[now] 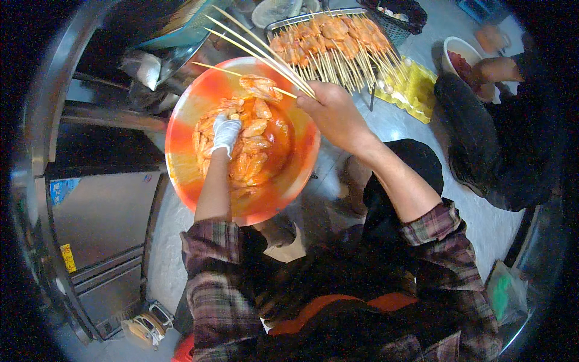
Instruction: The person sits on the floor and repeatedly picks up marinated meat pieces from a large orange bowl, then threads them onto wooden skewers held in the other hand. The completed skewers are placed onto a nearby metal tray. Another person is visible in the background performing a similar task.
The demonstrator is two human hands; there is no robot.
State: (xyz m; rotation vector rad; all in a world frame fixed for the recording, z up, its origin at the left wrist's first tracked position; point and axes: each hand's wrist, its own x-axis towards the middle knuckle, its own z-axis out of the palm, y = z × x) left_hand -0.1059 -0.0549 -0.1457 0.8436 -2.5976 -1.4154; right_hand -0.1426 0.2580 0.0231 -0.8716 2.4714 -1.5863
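Observation:
A red, orange and yellow basin (pixel 294 181) stands before me with many marinated chicken wings (pixel 253 167) in reddish sauce. My left hand (pixel 227 131), in a thin white glove, reaches into the wings; its fingertips are partly hidden among them, so its grasp cannot be told. My bare right hand (pixel 334 111) grips several bamboo skewers (pixel 253 50) that fan out to the upper left. One chicken wing (pixel 260 87) is threaded on a skewer whose blunt end lies at my right fingers, over the basin's upper part.
Beyond the basin, a metal tray (pixel 271 28) is piled with skewered meat (pixel 330 36). A yellow egg tray (pixel 414 92) lies on the floor beside it. At right, a co-worker's hand (pixel 500 70) is at a white bowl (pixel 466 50) of red meat. A steel cabinet (pixel 104 212) stands left.

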